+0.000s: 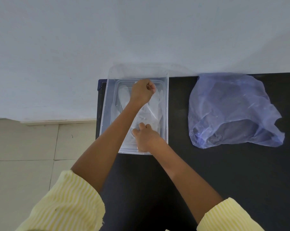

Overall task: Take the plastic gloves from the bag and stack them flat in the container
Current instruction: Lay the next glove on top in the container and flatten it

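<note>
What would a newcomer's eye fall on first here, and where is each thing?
Two bare hands work inside a clear plastic container at the left end of the black table: the left hand pinches a clear plastic glove at the far end, the right hand holds it at the near end. To the right lies a crumpled translucent blue bag, apart from the container.

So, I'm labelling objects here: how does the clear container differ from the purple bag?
The container is clear, rigid and rectangular; the bag is purple-tinted, soft and crumpled. The left hand and right hand hold a glove inside the container; the bag lies untouched to its right. Both are see-through plastic on the black table.
</note>
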